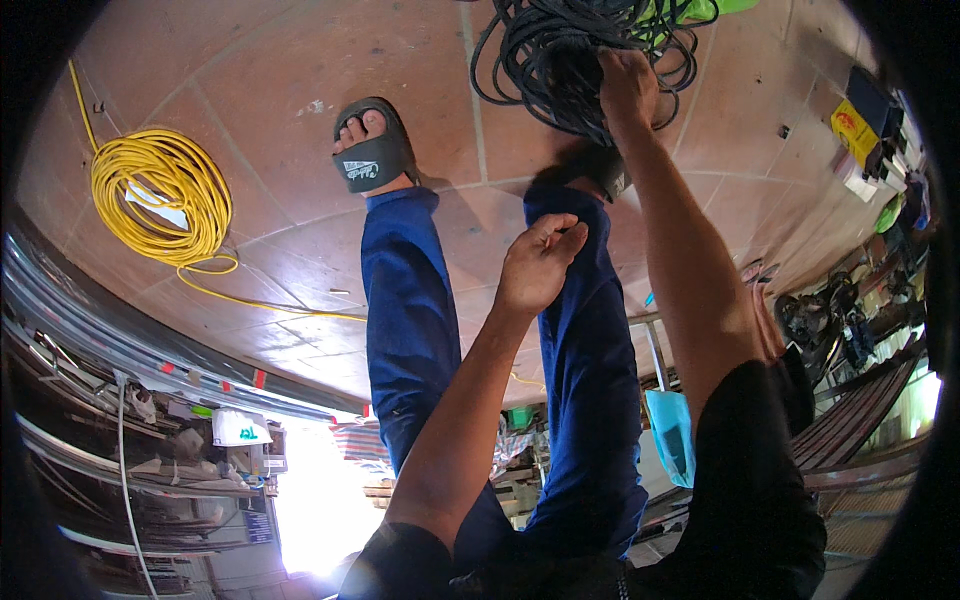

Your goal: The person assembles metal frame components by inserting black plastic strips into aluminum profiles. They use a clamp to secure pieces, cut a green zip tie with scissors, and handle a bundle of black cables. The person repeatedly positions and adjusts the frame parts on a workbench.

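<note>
Black cable coil [530, 62] lies in a loose heap on the tiled floor [270, 115] between 12 and 1 o'clock; right hand [628, 92] at 1 o'clock touches its near side, fingers bent and partly hidden, so cannot tell whether they close on a strand. Left hand [540, 262], just off centre toward 2 o'clock, appears over the blue trousers [590, 350], fingers curled, thumb close to them; contact between tips unclear. Yellow cable coil [207, 195] lies near 10 o'clock, a dark sandal [385, 160] at 11.
</note>
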Demonstrator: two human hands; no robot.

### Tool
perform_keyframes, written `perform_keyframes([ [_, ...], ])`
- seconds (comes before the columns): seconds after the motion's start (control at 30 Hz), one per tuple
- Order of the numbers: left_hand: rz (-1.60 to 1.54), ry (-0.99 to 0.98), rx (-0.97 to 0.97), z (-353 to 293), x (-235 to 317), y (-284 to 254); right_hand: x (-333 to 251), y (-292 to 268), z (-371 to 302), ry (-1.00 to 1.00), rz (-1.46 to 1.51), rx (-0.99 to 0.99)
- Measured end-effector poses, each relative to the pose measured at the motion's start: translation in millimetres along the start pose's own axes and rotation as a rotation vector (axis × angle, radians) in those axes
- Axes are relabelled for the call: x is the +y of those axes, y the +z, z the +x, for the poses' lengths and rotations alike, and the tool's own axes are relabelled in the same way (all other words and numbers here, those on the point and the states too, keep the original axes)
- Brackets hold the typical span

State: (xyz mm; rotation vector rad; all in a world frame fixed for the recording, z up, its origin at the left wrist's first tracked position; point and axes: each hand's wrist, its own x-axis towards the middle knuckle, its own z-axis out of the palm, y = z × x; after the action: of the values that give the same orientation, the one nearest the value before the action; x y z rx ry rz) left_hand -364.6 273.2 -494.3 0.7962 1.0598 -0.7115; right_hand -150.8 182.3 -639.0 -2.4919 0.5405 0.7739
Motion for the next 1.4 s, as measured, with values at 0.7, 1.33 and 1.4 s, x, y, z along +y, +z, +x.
perform_keyframes([
  [0.7, 0.616, 1.119, 0.208, -19.0, 86.7, 36.1, -67.2, -195.5, -212.0, 0.585, 1.1, -0.546],
  [1.33, 0.748, 0.857, -0.704, -325.6, 158.2, 97.5, -155.3, -442.9, -363.3, -0.003, 1.812, -0.65],
  [1.4, 0.39, 0.439, -0.899, -405.1, 178.6, 127.6, -155.9, -443.2, -372.6, -0.276, 1.447, -0.596],
])
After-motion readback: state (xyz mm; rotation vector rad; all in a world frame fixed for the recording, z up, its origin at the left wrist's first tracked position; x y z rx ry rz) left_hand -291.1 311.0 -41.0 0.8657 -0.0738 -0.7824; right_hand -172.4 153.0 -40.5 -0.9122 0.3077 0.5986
